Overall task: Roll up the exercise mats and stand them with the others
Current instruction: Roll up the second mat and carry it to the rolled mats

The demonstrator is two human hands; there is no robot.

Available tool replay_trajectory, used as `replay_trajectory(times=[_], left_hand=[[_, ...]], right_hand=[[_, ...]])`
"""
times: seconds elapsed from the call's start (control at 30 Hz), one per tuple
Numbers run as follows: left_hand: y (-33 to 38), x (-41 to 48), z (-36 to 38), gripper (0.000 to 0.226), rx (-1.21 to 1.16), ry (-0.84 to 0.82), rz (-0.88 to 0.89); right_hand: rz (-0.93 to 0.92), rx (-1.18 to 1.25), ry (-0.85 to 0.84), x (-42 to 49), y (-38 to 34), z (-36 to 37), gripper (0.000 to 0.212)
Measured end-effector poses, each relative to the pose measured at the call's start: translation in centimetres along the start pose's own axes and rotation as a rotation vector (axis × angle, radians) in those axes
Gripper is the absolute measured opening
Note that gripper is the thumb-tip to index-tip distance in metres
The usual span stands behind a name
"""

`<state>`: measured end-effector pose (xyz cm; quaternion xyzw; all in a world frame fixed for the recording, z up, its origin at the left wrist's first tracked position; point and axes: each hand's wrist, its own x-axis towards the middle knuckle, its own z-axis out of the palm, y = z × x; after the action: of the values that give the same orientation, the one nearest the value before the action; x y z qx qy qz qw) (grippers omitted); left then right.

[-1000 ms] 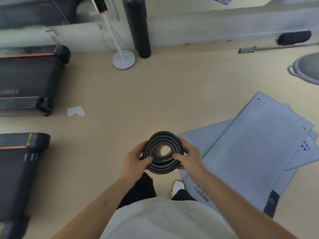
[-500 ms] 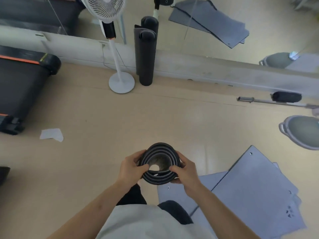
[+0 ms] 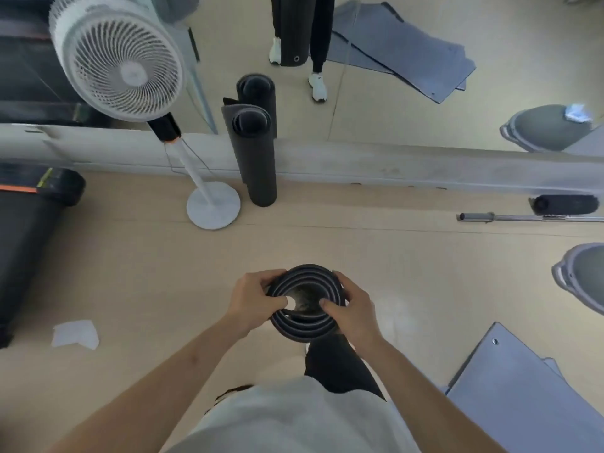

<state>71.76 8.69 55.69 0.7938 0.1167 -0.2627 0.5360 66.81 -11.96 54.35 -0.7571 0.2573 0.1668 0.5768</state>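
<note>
A dark rolled exercise mat (image 3: 304, 328), seen end-on so its coiled layers show, is held upright before the person's waist above the tan floor (image 3: 137, 276). The left hand (image 3: 253, 302) and right hand (image 3: 354, 308) clasp its opposite sides, with thumbs hooked over the rim into the hollow core. Ahead, another rolled dark mat (image 3: 258, 165) stands against the ledge below a mirror, just beside a white pedestal fan (image 3: 117, 57), and flat grey mats (image 3: 510, 397) lie at lower right.

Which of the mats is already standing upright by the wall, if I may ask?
The rolled mat beside the fan base. The held mat is gripped by the left hand and right hand; the blue mats lie flat.
</note>
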Motion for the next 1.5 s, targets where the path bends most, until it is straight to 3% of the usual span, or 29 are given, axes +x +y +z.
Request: replay_trajectory(times=[0.17,0.47,0.57,0.8,0.93,1.1,1.3,1.4,1.5], left_hand=[[6.6,7.8,0.7,0.061,-0.044,0.032,-0.041],[11.8,21.3,-1.8,0.071,-0.177,0.084,-0.131],[12.5,27.5,-3.6,0.077,-0.185,0.061,-0.148],[13.5,40.7,-7.6,0.063,-0.153,0.023,-0.16],[14.1,46.9,-8.4,0.051,-0.128,0.067,-0.135],[14.3,54.3,-8.4,0.046,-0.091,0.149,-0.114],[14.6,62.3,-7.6,0.028,0.067,0.223,-0.01],[13.4,64.9,-6.0,0.046,0.175,0.239,0.058],[11.1,65.4,-3.6,0.063,0.379,0.055,0.096]], right_hand=[[-0.064,-0.169,-0.107,9.8,-6.0,-4.2,0.07],[-0.079,-0.375,-0.224,25.6,-15.6,-5.0,0.061],[-0.051,-0.386,-0.197,30.8,-18.0,-3.6,0.06],[0.011,-0.425,-0.105,42.0,-22.1,0.7,0.062],[0.019,-0.406,-0.037,48.1,-22.8,2.4,0.057],[0.073,-0.341,0.024,56.4,-23.2,4.0,0.069],[0.087,-0.254,0.075,65.5,-24.1,5.4,0.057],[0.113,-0.207,0.112,69.4,-23.0,6.5,0.051],[0.203,-0.164,0.142,71.9,-21.2,8.0,0.027]])
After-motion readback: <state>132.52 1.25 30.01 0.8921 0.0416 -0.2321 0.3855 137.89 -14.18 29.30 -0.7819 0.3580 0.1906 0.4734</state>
